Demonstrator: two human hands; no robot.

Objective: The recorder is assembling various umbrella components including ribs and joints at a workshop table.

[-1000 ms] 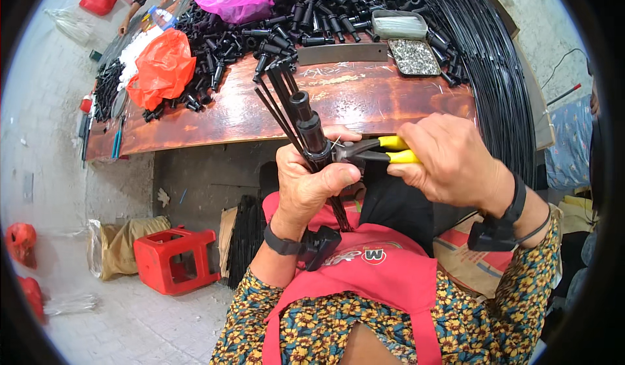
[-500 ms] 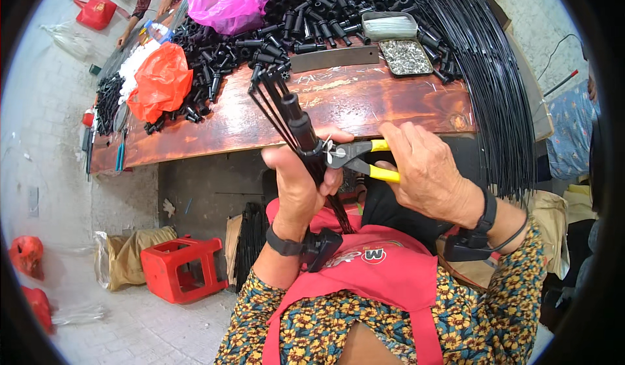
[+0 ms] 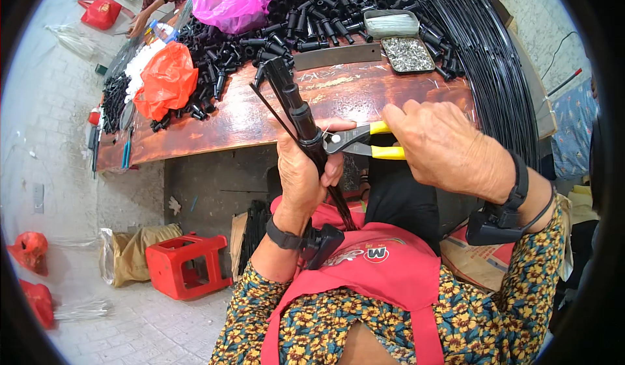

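Observation:
My left hand is closed round a bundle of thin black rods with stepped black plastic sleeves at its upper end. The bundle leans up and to the left in front of the table edge, its lower end reaching my red apron. In my right hand are cutting pliers with yellow handles. Their jaws rest beside the lowest sleeve, by my left fingers. A small white bit shows at the jaws; whether they touch the sleeve is hard to tell.
Across the wooden table lies a heap of black sleeves. Long black rods hang over its right end. A tray of small pieces, a flat metal bar and plastic bags stand there. A red stool is lower left.
My right hand has moved a little right and up, its wrist further out. The rods' upper ends stand closer together, and one sticks out left. A person's hand at the far left has shifted.

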